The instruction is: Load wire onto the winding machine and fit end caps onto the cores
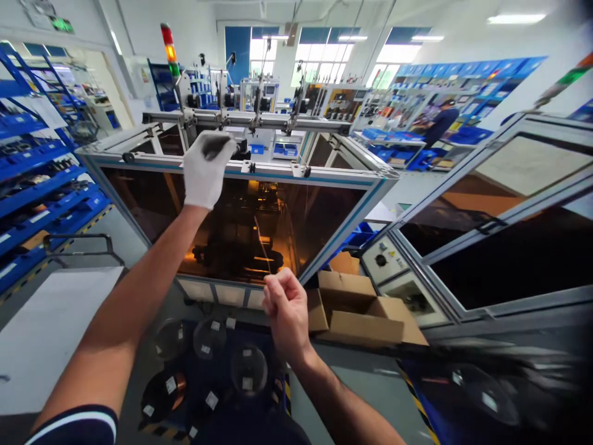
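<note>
A thin wire — pale, taut — is pinched in the bare right hand. The gloved left hand grips a dark roller on the machine's top frame.

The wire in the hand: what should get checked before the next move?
1. Right hand pinches the wire: ok, fingers closed on a thin strand that runs up in front of the tinted window.
2. Wire unbroken up to the machine top: cannot tell, it fades against the dark glass.
3. Left hand gloved: ok, white glove on.
4. Left hand grips a dark part on the top rail: ok.
5. Right hand gloved: not ok, it is bare.
6. Spools below stand apart from the hands: ok, they sit lower down, untouched.
</note>
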`<act>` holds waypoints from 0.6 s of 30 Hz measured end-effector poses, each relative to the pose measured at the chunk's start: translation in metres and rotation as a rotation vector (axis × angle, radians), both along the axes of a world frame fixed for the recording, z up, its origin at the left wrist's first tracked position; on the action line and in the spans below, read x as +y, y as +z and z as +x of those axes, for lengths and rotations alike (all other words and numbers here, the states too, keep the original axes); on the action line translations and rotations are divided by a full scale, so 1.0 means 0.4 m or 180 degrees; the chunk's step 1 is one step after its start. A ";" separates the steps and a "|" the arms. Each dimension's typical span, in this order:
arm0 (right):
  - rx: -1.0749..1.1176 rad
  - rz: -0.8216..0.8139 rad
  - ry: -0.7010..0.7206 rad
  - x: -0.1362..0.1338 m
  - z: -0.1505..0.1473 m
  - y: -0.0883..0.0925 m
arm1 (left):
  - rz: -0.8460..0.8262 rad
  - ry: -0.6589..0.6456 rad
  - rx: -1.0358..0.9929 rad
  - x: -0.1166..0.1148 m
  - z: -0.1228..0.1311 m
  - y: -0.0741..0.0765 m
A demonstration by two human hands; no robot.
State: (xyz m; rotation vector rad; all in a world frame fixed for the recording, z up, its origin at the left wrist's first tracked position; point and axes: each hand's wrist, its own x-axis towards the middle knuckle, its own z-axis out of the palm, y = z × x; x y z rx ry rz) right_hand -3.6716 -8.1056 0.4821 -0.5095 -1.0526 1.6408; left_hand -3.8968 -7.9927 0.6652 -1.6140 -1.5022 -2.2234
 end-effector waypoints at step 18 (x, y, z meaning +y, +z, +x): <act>0.1355 -0.0202 0.0827 0.324 -0.158 0.101 | -0.1139 0.1764 0.1400 0.381 -0.126 -0.007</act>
